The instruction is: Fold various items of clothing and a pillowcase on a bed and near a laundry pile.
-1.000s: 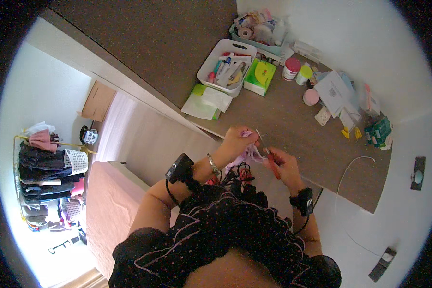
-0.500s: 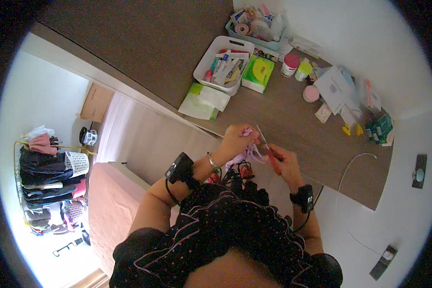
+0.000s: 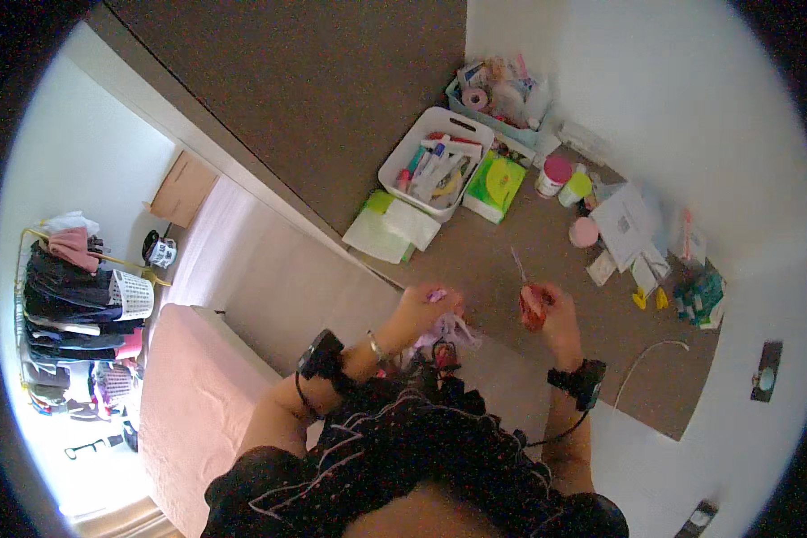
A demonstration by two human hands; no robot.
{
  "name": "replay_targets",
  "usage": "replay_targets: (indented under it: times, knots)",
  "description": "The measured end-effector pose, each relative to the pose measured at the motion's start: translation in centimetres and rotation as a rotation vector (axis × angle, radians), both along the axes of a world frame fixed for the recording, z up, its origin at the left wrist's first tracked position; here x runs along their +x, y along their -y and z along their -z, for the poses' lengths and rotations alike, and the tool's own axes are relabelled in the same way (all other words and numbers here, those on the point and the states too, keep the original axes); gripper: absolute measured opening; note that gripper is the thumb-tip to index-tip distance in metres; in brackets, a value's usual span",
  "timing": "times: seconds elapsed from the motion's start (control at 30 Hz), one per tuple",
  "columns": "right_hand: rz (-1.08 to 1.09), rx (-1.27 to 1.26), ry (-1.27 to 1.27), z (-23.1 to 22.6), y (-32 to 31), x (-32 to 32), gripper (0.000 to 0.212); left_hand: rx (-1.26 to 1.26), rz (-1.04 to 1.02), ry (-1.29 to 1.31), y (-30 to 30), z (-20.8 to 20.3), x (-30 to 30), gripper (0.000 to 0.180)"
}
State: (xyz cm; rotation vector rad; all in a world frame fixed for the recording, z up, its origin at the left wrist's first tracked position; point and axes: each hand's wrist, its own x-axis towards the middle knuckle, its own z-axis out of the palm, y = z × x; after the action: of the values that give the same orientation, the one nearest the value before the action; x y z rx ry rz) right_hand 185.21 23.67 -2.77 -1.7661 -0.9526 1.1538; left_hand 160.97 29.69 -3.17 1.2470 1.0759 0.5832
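My left hand [image 3: 423, 311] is closed on a bunched lilac strip of thin material [image 3: 458, 332], perhaps cloth or ribbon. Part of it pokes out above the fingers, and loose ends hang below the hand, over my lap. To its right, my right hand [image 3: 560, 323] grips a pair of red-handled scissors [image 3: 532, 308]. The thin blades point up and away, over the brown desk, and stand apart from the lilac strip. Whether the blades are parted is too blurred to tell.
On the brown desk [image 3: 475, 260] stand a white basket [image 3: 387, 175] of tubes, a green tissue pack [image 3: 496, 186], jars and papers [image 3: 623, 218]. A pale cable [image 3: 641, 363] lies at right. A pink-covered bed [image 3: 188, 394] and a clothes rack are at left.
The scissors have moved right, away from the lilac strip, and my hands are further apart. My left hand has shifted left and nearer with the strip. The whole view has also shifted.
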Motion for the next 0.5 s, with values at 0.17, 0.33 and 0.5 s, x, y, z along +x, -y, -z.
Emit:
replay_targets:
  times: [0.17,0.33,0.5]
  knots:
    - [-0.101,0.154,-0.364,-0.6,-8.1,2.4,0.027,-0.042,-0.011,-0.150,0.3,0.3,-2.5,0.020]
    - [0.122,0.315,-0.833,1.8,-20.4,5.4,0.020,-0.212,-0.221,0.133,0.9,0.8,-4.7,0.017]
    - [0.116,0.283,-1.219,5.3,-31.5,9.8,0.011,-0.343,-0.369,-0.024,1.4,1.7,-7.0,0.019]
